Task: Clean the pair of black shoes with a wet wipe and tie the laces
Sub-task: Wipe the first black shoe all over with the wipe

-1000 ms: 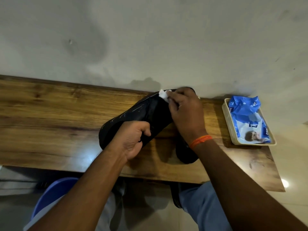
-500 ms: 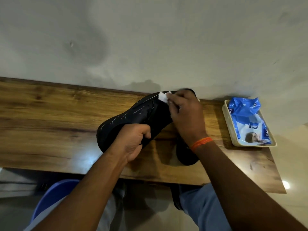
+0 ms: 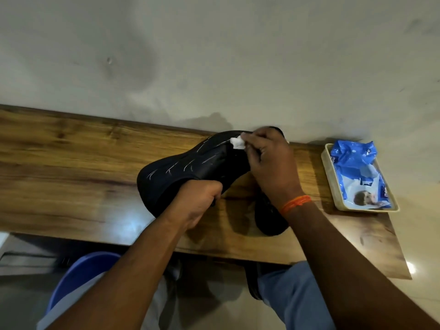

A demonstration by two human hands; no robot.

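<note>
We hold one black shoe [image 3: 190, 167] tilted above the wooden table [image 3: 71, 167], our left hand [image 3: 200, 203] curled around its edge. Our right hand [image 3: 269, 160] pinches a white wet wipe [image 3: 238, 142] in its fingertips against the far end of that shoe. The second shoe [image 3: 269, 217] lies on the table under our right wrist. Right of the shoes, a cream tray [image 3: 327, 167] holds the blue wipes pack [image 3: 357, 170].
</note>
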